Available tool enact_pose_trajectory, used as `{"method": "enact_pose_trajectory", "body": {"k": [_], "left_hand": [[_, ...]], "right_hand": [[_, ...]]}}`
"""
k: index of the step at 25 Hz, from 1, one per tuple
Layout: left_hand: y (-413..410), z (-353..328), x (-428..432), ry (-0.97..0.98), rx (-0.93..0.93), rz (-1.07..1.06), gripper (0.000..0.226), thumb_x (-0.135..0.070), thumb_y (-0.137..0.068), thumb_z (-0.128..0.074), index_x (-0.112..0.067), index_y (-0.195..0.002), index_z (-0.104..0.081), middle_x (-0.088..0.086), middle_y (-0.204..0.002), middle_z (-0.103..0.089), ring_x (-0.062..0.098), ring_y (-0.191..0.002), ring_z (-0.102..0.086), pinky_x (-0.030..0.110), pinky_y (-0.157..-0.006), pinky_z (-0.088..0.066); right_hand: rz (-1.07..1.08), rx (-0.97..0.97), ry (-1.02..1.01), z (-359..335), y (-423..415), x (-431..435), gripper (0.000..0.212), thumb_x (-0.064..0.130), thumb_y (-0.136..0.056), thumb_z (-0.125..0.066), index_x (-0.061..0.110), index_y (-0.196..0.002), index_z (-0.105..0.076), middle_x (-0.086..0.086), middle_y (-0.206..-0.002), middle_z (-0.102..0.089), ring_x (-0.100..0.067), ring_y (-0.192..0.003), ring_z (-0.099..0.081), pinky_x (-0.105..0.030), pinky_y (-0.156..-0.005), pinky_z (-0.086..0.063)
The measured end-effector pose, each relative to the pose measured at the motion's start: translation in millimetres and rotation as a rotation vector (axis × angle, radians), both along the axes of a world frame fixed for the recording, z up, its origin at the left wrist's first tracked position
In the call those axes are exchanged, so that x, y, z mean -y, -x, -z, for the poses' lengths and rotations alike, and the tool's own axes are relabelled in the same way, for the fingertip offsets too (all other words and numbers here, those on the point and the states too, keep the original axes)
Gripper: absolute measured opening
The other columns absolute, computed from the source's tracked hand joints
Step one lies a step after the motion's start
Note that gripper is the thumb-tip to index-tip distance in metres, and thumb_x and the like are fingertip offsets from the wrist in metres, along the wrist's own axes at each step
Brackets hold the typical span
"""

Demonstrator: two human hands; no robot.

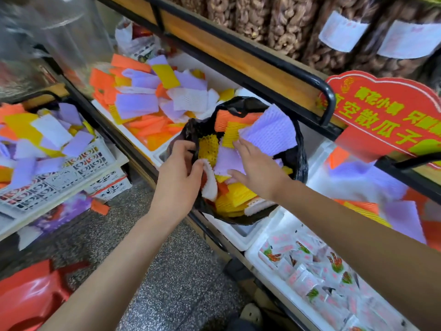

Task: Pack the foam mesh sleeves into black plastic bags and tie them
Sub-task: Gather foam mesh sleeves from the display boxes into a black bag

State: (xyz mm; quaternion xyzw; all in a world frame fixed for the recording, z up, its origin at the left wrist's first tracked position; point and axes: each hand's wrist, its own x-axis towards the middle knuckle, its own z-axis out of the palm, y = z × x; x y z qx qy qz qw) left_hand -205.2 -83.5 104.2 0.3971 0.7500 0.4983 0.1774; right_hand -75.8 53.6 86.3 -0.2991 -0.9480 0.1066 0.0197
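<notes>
Hold firm with the left hand (180, 170), curled on the rim of the black plastic bag (299, 158) atop the white foam box (241, 232), and press evenly with the flat, open right hand (257, 170) on the foam mesh sleeves (269, 130) inside, leaving slack for tying

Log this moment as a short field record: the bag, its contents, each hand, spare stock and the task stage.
bag: black plastic bag, mouth open, untied
contents: foam mesh sleeves in purple, yellow, orange and white, piled to the rim
left: left hand grips the bag's left rim
right: right hand, fingers straight, presses on the sleeves in the bag
spare stock: loose sleeves heaped behind the bag; more in the crate at the left
stage: filling, tying not yet done
</notes>
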Motion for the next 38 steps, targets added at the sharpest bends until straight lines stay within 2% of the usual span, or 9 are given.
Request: {"method": "enact_pose_trajectory", "body": {"k": [3, 6, 11, 14, 17, 23, 32, 35, 38], "left_hand": [[-16.9, -8.1, -4.9, 0.010, -0.359, 0.058, 0.024, -0.015, -0.090, -0.055, -0.013, -0.113, -0.051, 0.003, -0.104, -0.054, 0.025, -0.096, -0.053, 0.038, -0.080, -0.044], [-45.0, -12.2, -12.8, -0.063, -0.734, 0.141, 0.027, -0.021, -0.083, -0.048, -0.010, -0.107, -0.053, 0.013, -0.101, -0.052, 0.029, -0.092, -0.046, 0.041, -0.077, -0.037], [-131.3, 15.5, -24.0, -0.205, -0.793, 0.514, 0.021, -0.021, -0.084, -0.046, -0.010, -0.096, -0.059, 0.007, -0.089, -0.054, 0.022, -0.082, -0.042, 0.033, -0.069, -0.030], [-176.6, 60.3, -40.1, -0.146, -0.861, 0.703, 0.023, -0.021, -0.084, -0.043, -0.012, -0.096, -0.060, 0.005, -0.090, -0.055, 0.022, -0.082, -0.050, 0.031, -0.072, -0.034], [-214.3, 106.2, -73.4, -0.052, -0.918, 0.839, 0.027, -0.023, -0.082, -0.041, -0.014, -0.097, -0.061, 0.003, -0.092, -0.057, 0.022, -0.084, -0.055, 0.033, -0.074, -0.041], [-272.1, 169.0, -172.2, 0.144, -0.898, 0.970, 0.034, -0.015, -0.091, -0.049, -0.001, -0.121, -0.053, 0.019, -0.117, -0.054, 0.036, -0.106, -0.053, 0.046, -0.087, -0.042], [-325.7, 218.8, -269.3, 0.453, -0.520, 0.958, 0.064, -0.024, -0.097, -0.049, -0.006, -0.149, -0.015, 0.017, -0.152, -0.025, 0.033, -0.138, -0.027, 0.044, -0.109, -0.028], [-327.9, 223.1, -270.6, 0.477, -0.513, 0.916, 0.067, -0.024, -0.092, -0.059, -0.002, -0.144, -0.024, 0.021, -0.141, -0.036, 0.036, -0.130, -0.035, 0.043, -0.104, -0.032], [-323.3, 229.6, -261.6, 0.435, -0.300, 0.930, 0.041, -0.030, -0.093, -0.057, 0.002, -0.118, -0.049, 0.022, -0.105, -0.052, 0.038, -0.104, -0.052, 0.042, -0.085, -0.043]], "right_hand": [[0.007, -0.030, -0.070, -13.3, -37.2, 6.3, 0.050, 0.030, -0.099, -0.043, 0.009, -0.143, -0.033, -0.010, -0.147, -0.037, -0.025, -0.134, -0.035, -0.036, -0.107, -0.030], [-0.007, -0.156, -0.212, -14.6, -88.1, 23.7, 0.034, 0.026, -0.093, -0.041, 0.009, -0.116, -0.059, -0.009, -0.110, -0.060, -0.029, -0.100, -0.056, -0.037, -0.083, -0.046], [0.213, -0.166, -0.287, 27.9, -202.0, 37.3, 0.023, 0.022, -0.090, -0.045, 0.011, -0.102, -0.062, -0.007, -0.093, -0.059, -0.027, -0.085, -0.055, -0.037, -0.074, -0.047], [0.461, -0.084, -0.215, 76.2, -267.1, 23.3, 0.024, 0.006, -0.077, -0.068, 0.005, -0.101, -0.061, -0.013, -0.093, -0.060, -0.036, -0.084, -0.060, -0.040, -0.068, -0.053], [0.725, -0.053, -0.028, 118.7, -320.9, -5.0, 0.037, -0.003, -0.076, -0.068, -0.003, -0.111, -0.057, -0.025, -0.107, -0.055, -0.046, -0.097, -0.055, -0.049, -0.081, -0.048], [0.896, -0.016, 0.083, 164.7, -368.7, -67.5, 0.050, 0.009, -0.091, -0.054, 0.000, -0.137, -0.036, -0.022, -0.138, -0.038, -0.037, -0.126, -0.038, -0.042, -0.100, -0.031], [0.860, 0.138, 0.061, 197.4, -368.5, -108.4, 0.061, 0.028, -0.093, -0.055, 0.008, -0.143, -0.027, -0.014, -0.140, -0.038, -0.032, -0.129, -0.034, -0.040, -0.101, -0.032], [0.846, 0.121, -0.028, 199.5, -370.3, -96.5, 0.040, 0.030, -0.093, -0.054, 0.009, -0.128, -0.048, -0.014, -0.122, -0.049, -0.031, -0.115, -0.042, -0.038, -0.093, -0.035], [0.840, 0.000, -0.063, 198.5, -374.8, -82.7, 0.030, 0.025, -0.095, -0.052, 0.009, -0.119, -0.058, -0.012, -0.112, -0.055, -0.030, -0.106, -0.047, -0.037, -0.089, -0.037]]}}
